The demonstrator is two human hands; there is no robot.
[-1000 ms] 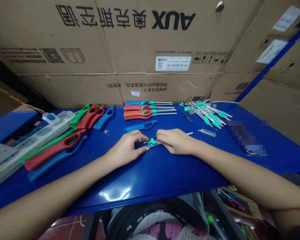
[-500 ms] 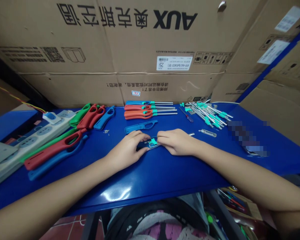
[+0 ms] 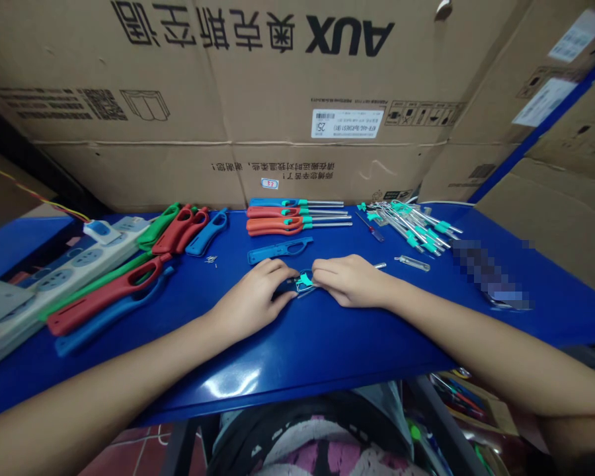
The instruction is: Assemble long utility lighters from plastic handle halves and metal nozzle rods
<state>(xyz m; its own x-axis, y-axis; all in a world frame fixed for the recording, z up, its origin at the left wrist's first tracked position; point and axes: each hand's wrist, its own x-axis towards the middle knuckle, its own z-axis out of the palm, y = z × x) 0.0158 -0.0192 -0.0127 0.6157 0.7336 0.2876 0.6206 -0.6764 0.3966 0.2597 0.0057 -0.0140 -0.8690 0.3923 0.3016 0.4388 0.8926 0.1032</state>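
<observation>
My left hand (image 3: 252, 296) and my right hand (image 3: 347, 279) meet at the middle of the blue table (image 3: 287, 344), both closed on a half-built lighter (image 3: 302, 282) with a teal part and a metal tube poking out to the right. My left hand covers its blue handle shell. Just behind my hands lies an empty blue handle shell (image 3: 279, 250).
Three finished lighters (image 3: 297, 216) lie in a row further back. A heap of teal-tipped metal tubes (image 3: 412, 226) sits at the back right. Red, green and blue handle shells (image 3: 129, 271) and a white power strip (image 3: 54, 277) fill the left. Cardboard boxes (image 3: 277, 99) wall the back.
My hands have stayed on the lighter, with only small finger shifts; the view has drifted slightly.
</observation>
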